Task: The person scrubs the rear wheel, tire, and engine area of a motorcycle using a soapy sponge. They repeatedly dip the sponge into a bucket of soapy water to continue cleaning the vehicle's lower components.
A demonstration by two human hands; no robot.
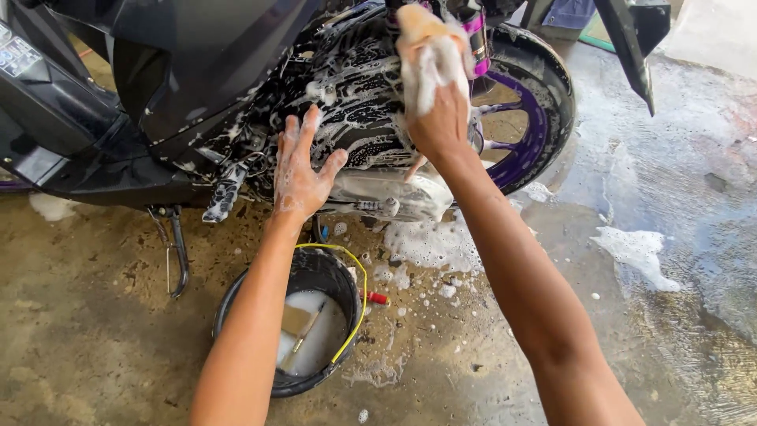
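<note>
Black motorcycle stands side-on across the top of view, long axis left to right, rear wheel with purple rim at right. Engine casing covered in foam. Right hand grips a soapy sponge, fingers closed round it, pressed on the casing near the wheel — arm stretched up and forward. Left hand flat, fingers spread wide, palm against the lower casing. Black bucket with yellow handle sits on the wet concrete floor under the left forearm — holds sudsy water and a brush.
</note>
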